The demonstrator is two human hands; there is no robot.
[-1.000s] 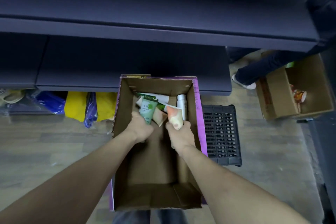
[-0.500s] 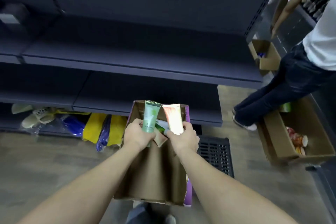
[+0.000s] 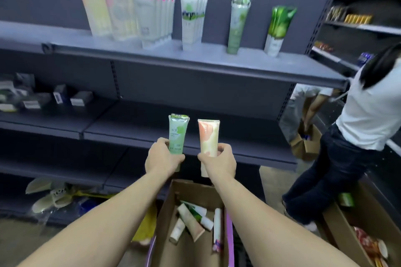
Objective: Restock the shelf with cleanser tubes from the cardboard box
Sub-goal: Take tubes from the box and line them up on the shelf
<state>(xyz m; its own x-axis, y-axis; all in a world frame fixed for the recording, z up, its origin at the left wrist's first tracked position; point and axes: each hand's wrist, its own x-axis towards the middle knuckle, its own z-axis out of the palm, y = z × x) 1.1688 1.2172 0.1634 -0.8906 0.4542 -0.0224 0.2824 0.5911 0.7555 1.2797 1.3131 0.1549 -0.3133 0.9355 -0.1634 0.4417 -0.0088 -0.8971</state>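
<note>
1. Below my forearms sits the cardboard box (image 3: 169, 201), with several cleanser tubes (image 3: 191, 219) lying loose inside it.
2. My left hand (image 3: 161, 157) grips a green tube (image 3: 178, 134) upright; my right hand (image 3: 220, 160) grips a peach tube (image 3: 208, 136) upright just beside it, the two apart.
3. Behind them run dark lower shelves (image 3: 138, 123).
4. Farther up, the top shelf (image 3: 195, 60) holds rows of standing tubes (image 3: 152, 15).
5. At right, a person in a white shirt (image 3: 373, 115) stands near another box (image 3: 347, 223).
</note>
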